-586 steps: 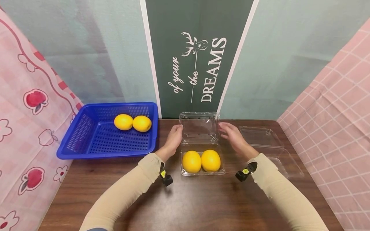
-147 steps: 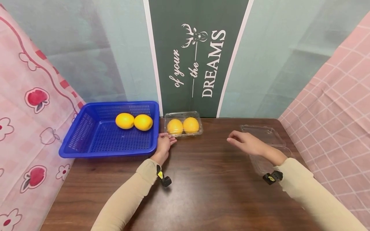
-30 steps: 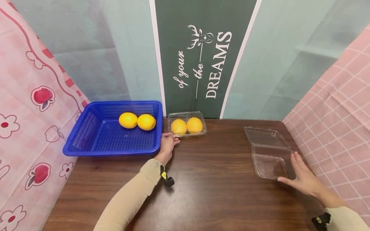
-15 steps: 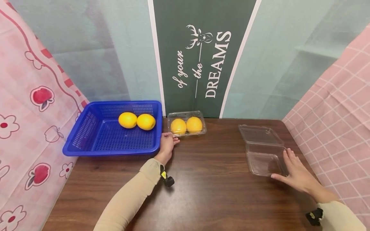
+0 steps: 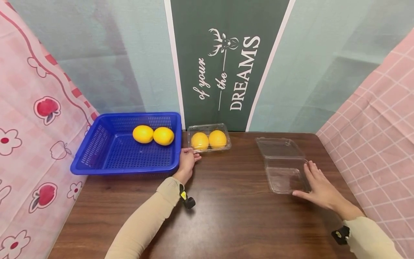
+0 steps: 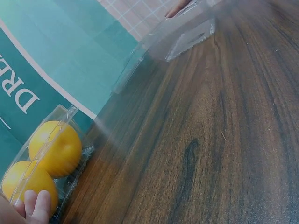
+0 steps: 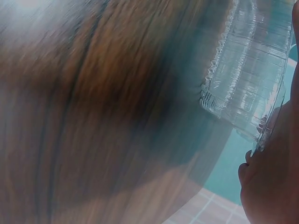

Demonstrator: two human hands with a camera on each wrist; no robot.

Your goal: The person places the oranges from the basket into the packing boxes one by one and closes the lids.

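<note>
Right hand, fingers straight, flat against right wall of empty clear plastic clamshell box at frame right — long axis running away from viewer. Left hand far off, fingertips touching closed clear clamshell of two yellow lemons on dark wooden counter.

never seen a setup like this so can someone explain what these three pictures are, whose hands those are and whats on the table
No machine here: a person works with bare hands, wearing three cameras. The wide picture comes from the head, looking down at a wooden table. The other two come from the wrists, so they look tilted and blurry.

On the table stands a blue basket with two lemons. Beside it is a closed clear box holding two more lemons. The left hand rests its fingertips against that box. To the right lies an empty clear box with its lid open; the right hand lies flat against its side.
</note>
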